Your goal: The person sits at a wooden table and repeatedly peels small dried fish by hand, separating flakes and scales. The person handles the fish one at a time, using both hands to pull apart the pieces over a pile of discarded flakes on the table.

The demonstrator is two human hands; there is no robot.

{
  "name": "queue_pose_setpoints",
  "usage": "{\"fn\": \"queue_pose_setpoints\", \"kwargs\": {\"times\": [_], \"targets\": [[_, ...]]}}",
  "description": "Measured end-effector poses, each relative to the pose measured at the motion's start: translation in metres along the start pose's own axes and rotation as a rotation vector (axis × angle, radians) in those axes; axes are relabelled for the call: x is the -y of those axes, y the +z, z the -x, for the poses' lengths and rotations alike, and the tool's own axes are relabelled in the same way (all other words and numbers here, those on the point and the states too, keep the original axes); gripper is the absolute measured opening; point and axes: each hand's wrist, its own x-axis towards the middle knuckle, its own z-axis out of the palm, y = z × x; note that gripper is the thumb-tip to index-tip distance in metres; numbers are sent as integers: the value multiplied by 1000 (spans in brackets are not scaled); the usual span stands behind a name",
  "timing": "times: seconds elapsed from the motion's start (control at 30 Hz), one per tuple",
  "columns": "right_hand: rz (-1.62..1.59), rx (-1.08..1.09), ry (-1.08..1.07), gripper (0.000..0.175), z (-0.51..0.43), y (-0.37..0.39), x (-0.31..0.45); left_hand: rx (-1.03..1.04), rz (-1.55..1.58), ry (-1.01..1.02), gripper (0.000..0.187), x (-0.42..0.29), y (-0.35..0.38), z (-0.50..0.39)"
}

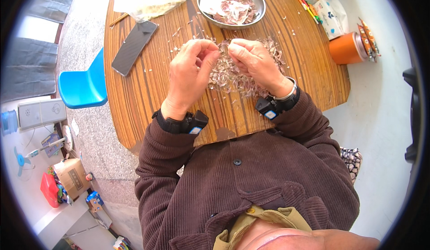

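Note:
Both hands are raised over a loose pile of small dry purple-and-white flakes [228, 77] on the wooden table; whether they are petals or papery skins I cannot tell. My left hand [191, 70] has its fingers curled, thumb and forefinger close together. Facing it, a short gap away, my right hand [253, 61] is bent inward with the thumb against the forefinger. Anything pinched in either is too small or hidden to make out. Just beyond them stands a metal bowl [231, 24] holding more of the flakes and a white piece, perhaps paper.
A dark smartphone [134, 48] lies on the table [141, 115] at left, near a plastic bag [154, 11] with pale yellowish contents. To the right are an orange canister [346, 50], a tissue pack [331, 19] and several coloured pencils [306, 6]. A blue chair [84, 85] stands beyond the left edge.

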Motion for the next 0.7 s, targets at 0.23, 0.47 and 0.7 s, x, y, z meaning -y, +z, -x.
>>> {"fn": "queue_pose_setpoints", "kwargs": {"times": [0.23, 0.47, 0.7], "targets": [[525, -84, -122, 27, 0, -1, 1, 71, -532, -91, 11, 28, -27, -7], [522, -121, -146, 25, -5, -4, -3, 154, -681, -208, 16, 35, -35, -2], [-309, -43, 88, 30, -4, -8, 6, 244, -560, -191, 14, 40, -37, -1]]}}
